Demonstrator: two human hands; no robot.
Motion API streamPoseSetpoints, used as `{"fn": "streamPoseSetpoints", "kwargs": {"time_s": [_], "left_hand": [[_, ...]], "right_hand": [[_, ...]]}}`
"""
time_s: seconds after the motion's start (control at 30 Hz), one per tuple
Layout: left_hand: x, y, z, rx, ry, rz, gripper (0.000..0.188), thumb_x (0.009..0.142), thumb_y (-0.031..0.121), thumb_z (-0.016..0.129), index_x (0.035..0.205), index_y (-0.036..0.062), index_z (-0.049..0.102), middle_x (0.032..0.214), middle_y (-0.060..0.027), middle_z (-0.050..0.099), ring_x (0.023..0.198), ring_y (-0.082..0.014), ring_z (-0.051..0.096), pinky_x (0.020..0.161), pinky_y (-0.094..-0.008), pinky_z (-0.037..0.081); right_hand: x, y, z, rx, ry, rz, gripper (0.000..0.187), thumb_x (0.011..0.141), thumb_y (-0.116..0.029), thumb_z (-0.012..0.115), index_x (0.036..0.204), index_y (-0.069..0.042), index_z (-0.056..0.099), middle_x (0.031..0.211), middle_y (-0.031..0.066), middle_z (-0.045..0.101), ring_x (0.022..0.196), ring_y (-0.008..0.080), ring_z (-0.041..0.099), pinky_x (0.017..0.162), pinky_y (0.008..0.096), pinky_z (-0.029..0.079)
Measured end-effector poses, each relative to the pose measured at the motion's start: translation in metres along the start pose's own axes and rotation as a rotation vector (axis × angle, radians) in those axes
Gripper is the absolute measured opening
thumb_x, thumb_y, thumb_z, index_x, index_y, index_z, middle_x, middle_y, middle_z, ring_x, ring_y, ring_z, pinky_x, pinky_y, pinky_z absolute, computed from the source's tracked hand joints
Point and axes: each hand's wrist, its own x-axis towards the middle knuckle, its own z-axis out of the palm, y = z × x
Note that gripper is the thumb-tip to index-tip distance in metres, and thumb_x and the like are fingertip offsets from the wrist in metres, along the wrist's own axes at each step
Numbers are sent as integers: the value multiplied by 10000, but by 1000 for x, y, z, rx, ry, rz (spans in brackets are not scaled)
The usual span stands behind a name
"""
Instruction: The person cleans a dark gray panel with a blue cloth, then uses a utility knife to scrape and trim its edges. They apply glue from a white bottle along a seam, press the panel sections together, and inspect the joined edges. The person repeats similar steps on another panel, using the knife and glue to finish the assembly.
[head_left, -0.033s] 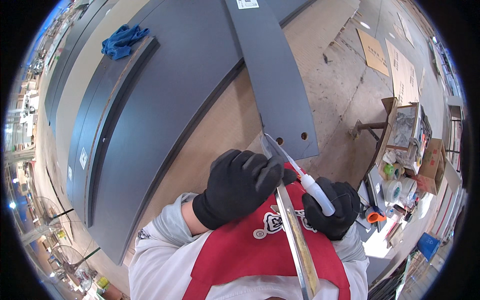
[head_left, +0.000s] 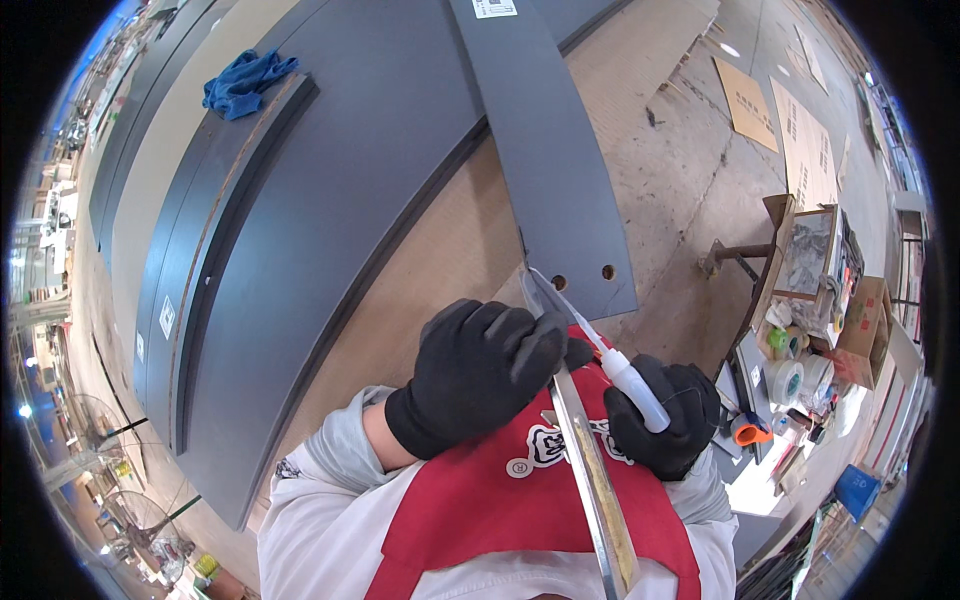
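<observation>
Diagonally, metal strip (head_left: 597,490) clamped between left fingers (head_left: 510,335), white bottle (head_left: 636,388) within curled right fingers (head_left: 622,422)

Bright, cool indoor light fills the workshop on my remote fisheye feed, a black border closing off the corners and blue fringing the upper-left rim. A soft sheen spreads over the broad, flat dark-grey panel (head_left: 370,130); a faint shadow dims the flat tan board (head_left: 478,215) beside it. At lower right I see glare bleaching a flat white surface (head_left: 755,492), and at far left a small bluish-white lamp (head_left: 25,410) flares. The long silver metal-edged strip (head_left: 586,455) glints; the black-gloved left hand (head_left: 480,358) and black-gloved right hand (head_left: 672,415) look sharp, their darkest folds losing detail. Straight edges bow outward, background clutter smearing.
</observation>
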Motion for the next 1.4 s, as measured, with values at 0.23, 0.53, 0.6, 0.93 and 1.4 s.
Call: {"fn": "streamPoseSetpoints", "kwargs": {"time_s": [0.23,0.53,0.6,0.93,1.4], "left_hand": [[0,1,-2,10,-52,7,438,677,293,803,966,64,566,687,-50,600,579,-191,600,502,-303,439],[-1,1,0,-14,2,16,381,726,306,773,923,63,554,680,-43,593,545,-174,581,481,-294,439],[1,1,-2,-25,-1,16,376,729,308,771,918,64,555,677,-40,593,537,-170,577,473,-289,435],[3,3,-5,-61,9,21,289,751,272,738,866,46,600,644,-61,599,554,-170,586,454,-283,415],[-2,2,-2,-34,-27,10,399,711,312,781,927,90,528,680,-36,596,547,-175,577,481,-297,436]], "right_hand": [[-4,2,0,18,-16,-16,493,634,-250,817,1024,-16,629,805,84,650,635,225,636,567,333,499],[1,-4,-2,99,35,95,468,631,-235,818,999,-23,623,799,84,652,626,227,636,562,333,496],[3,-4,-3,104,38,85,466,631,-230,818,1000,-22,623,784,84,655,609,223,634,548,327,492],[6,-6,-4,147,40,83,444,631,-211,814,984,-18,628,758,83,665,566,201,626,502,305,472],[7,-7,-3,131,55,66,457,644,-223,809,993,-4,611,741,90,655,573,201,629,511,301,479]]}}
